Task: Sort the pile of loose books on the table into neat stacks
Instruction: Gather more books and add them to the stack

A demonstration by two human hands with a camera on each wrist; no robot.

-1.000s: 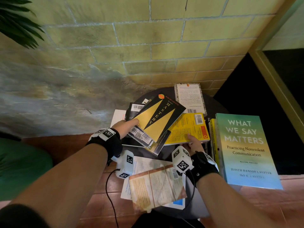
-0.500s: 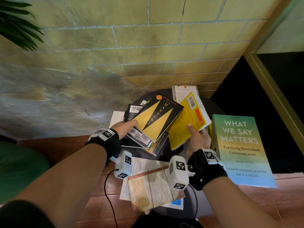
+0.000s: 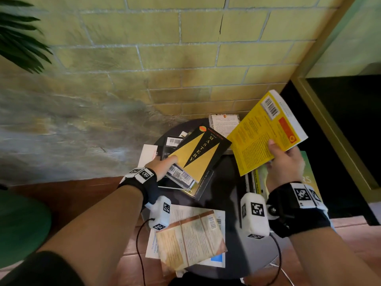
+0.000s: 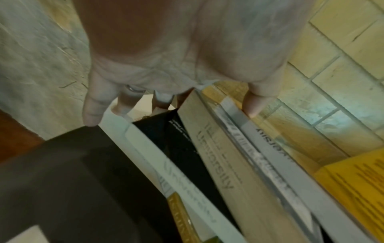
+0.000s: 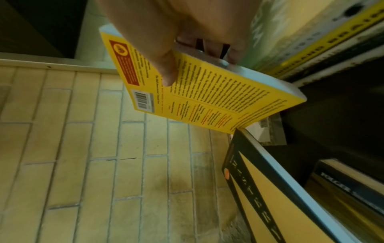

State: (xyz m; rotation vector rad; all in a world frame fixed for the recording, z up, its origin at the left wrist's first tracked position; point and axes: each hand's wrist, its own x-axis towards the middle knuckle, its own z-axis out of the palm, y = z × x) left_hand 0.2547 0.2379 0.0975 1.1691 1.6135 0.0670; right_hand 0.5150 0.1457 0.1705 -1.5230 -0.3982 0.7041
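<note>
The person's right hand holds a yellow paperback lifted clear of the round dark counter, back cover up and tilted, with its barcode corner pointing toward the brick wall. The thumb lies flat across the yellow cover and, in the right wrist view, the other fingers curl under the book, so it is pinched between them.

The left hand grips the near-left corner of a black-and-yellow book titled Mastery. Its thumb rests on the cover, and the left wrist view shows the fingers reaching down under a small bundle of books, among them a tan spine lettered "University". This bundle sits tilted over more dark books at the left side of the counter.

A white paperback lies at the far edge of the counter, close to the wall. Right of the counter, under the right wrist, a green-covered book tops a stack of yellow-spined ones. At the near edge lies a tan, creased book over white sheets. A palm frond shows at the upper left.
</note>
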